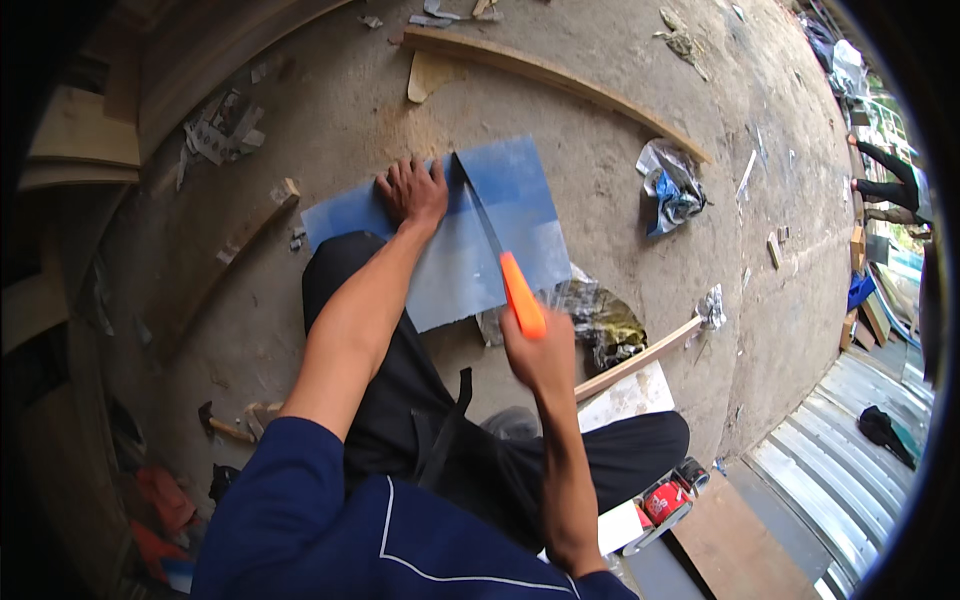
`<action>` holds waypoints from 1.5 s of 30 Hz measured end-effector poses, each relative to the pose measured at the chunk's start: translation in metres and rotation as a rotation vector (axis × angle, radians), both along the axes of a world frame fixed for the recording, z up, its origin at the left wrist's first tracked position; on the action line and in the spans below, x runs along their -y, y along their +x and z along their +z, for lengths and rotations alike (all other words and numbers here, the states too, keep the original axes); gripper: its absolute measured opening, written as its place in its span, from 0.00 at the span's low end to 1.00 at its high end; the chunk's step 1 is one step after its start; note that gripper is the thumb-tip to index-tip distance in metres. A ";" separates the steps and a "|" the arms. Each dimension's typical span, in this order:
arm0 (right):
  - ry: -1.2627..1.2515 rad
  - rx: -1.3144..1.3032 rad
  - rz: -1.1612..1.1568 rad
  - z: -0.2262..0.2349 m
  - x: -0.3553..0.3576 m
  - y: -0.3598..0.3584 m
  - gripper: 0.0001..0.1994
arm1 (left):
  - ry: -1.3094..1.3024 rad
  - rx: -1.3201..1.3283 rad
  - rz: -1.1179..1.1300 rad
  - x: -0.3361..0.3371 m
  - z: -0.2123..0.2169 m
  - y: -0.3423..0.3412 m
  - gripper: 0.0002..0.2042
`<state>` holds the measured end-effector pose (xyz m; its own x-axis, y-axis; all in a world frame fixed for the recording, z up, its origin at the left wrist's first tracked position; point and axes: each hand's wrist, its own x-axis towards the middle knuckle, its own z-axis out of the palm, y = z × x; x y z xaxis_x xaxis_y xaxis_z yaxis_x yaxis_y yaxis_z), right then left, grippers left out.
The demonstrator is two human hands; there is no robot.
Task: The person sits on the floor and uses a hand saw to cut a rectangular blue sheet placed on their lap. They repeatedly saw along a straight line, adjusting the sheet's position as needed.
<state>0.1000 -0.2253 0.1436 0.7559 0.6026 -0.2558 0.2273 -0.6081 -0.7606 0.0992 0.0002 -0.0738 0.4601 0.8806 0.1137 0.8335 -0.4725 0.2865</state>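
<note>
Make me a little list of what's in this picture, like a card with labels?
Place: dusty concrete floor
Left hand: flat on the blue sheet, pressing it down
Right hand: gripping the saw by its orange handle
Saw blade: lying across the sheet
Sheet: resting over the person's knee
Nearby: hammer, wood strips, crumpled plastic, red tin

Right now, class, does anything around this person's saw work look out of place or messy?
Yes. Crumpled plastic wrapping lies right beside the blue sheet being cut, and scraps of paper and wood offcuts litter the concrete floor.
</note>
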 end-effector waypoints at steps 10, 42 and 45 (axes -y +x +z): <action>-0.050 -0.157 -0.054 0.034 0.004 -0.004 0.13 | -0.057 -0.104 0.042 -0.002 0.006 0.001 0.22; -0.232 -0.202 -0.001 0.044 -0.039 0.023 0.15 | -0.055 -0.070 0.005 0.003 0.012 0.004 0.20; -0.165 -0.250 -0.010 0.074 -0.005 0.003 0.12 | -0.036 -0.078 0.007 -0.001 0.008 0.000 0.20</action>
